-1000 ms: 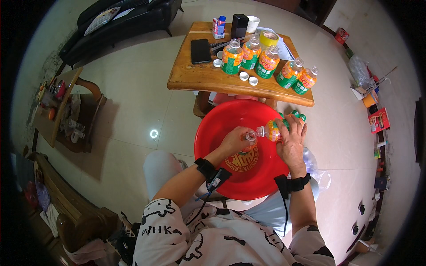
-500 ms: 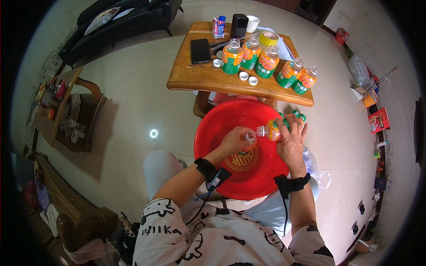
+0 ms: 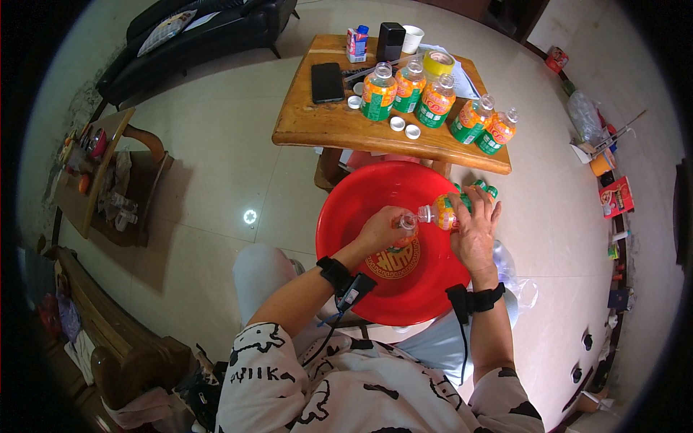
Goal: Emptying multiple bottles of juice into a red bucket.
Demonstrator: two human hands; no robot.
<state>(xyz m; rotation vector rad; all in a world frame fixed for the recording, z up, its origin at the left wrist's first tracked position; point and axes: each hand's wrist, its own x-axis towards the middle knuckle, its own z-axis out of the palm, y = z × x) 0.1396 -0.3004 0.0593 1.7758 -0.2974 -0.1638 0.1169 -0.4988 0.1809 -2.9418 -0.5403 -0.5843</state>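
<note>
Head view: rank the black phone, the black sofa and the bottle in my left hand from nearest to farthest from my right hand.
1. Bottle in your left hand, just left of your right hand.
2. Black phone, on the wooden table.
3. Black sofa, far upper left.

On my feed, the basin (image 3: 404, 307) read solid red, with a round gold emblem (image 3: 393, 261) on its floor. At the basin's right edge, I logged orange on the label of the bottle (image 3: 445, 211), its neck clear. The table (image 3: 317, 128) was brown wood. Toward its right front corner, five bottles (image 3: 434, 105) carried orange-over-green labels with white markings. Near its front edge, the caps (image 3: 397, 124) were white; near its left edge, the phone (image 3: 328, 83) was black. The shirt (image 3: 339, 397) was white with black outlines and patches.
</note>
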